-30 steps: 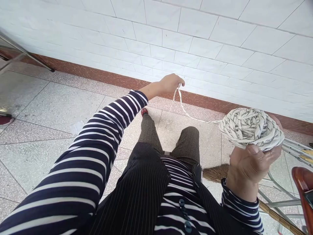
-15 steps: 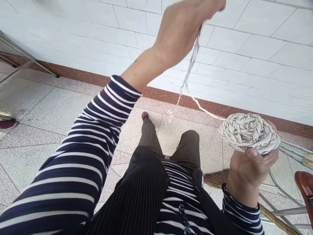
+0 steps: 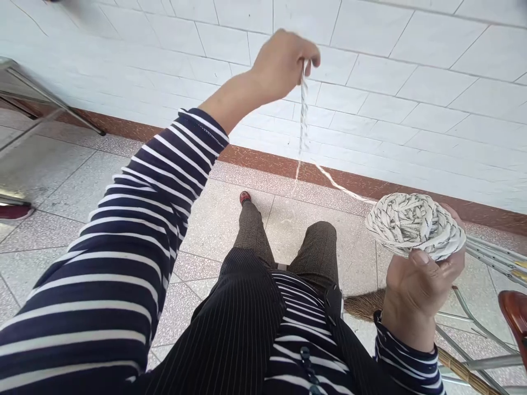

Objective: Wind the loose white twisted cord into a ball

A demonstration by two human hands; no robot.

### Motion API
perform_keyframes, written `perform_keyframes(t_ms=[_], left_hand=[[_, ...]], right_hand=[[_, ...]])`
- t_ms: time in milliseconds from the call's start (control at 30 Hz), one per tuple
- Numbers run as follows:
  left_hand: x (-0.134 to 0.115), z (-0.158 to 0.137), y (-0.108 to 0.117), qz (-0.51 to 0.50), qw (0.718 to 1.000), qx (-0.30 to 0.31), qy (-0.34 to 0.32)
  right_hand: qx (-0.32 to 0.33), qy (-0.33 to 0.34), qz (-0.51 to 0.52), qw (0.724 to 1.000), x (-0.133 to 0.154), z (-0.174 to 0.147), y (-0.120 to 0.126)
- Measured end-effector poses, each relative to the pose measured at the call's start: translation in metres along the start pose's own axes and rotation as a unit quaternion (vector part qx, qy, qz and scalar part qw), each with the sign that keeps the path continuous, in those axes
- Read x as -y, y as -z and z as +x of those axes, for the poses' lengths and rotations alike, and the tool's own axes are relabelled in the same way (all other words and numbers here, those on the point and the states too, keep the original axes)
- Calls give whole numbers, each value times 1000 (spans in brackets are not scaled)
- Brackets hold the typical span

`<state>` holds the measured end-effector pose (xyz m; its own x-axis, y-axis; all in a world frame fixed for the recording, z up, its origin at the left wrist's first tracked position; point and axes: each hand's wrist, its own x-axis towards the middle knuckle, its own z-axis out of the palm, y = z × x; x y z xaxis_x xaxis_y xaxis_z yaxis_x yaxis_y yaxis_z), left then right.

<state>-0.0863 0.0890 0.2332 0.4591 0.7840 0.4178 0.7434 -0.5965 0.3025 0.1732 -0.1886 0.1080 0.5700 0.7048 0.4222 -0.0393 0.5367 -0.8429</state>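
Observation:
My left hand (image 3: 286,66) is raised in front of the tiled wall, its fingers pinched on a white twisted cord (image 3: 303,112). The cord hangs straight down from my fingertips, blurred lower down, with a loose tail near floor level. From there another stretch of cord (image 3: 341,188) slants right to a flattened ball of cord (image 3: 415,224), off-white with dark flecks. My right hand (image 3: 420,285) holds this ball from below, thumb on its near edge and the other fingers partly hidden behind it.
A broom (image 3: 364,304) lies beside my right forearm, near a metal frame (image 3: 469,318) and a red-brown chair part (image 3: 514,318). At the left stands a metal-legged table (image 3: 53,99), with a dark red shoe (image 3: 16,211) below it. A white tiled wall (image 3: 370,115) rises ahead.
My left hand has come down and to the left with the cord, which now hangs more upright. The ball in my right hand has shifted only slightly.

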Motion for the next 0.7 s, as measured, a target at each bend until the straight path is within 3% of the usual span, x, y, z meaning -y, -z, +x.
perform_keyframes(t_ms=[100,200,333,433,500,600,700], left_hand=[[-10,8,-1,-8,999,-43,-5],[-13,6,-29,23,999,37,-31],[22,-26,-94,11,993,121,-4],[62,-75,-152,-8,967,246,67],[74,-112,-184,-35,945,300,122],[56,-151,-215,-118,921,331,168],[8,-167,-225,-273,899,312,142]], right_hand=[[4,3,-6,1000,0,0,1],[8,-6,-11,1000,1,-1,2],[16,-48,4,999,3,-4,4],[28,-89,26,995,3,-3,7],[39,-118,35,992,0,-1,7],[61,-178,48,981,-9,3,2],[62,-243,59,966,-28,7,-6]])
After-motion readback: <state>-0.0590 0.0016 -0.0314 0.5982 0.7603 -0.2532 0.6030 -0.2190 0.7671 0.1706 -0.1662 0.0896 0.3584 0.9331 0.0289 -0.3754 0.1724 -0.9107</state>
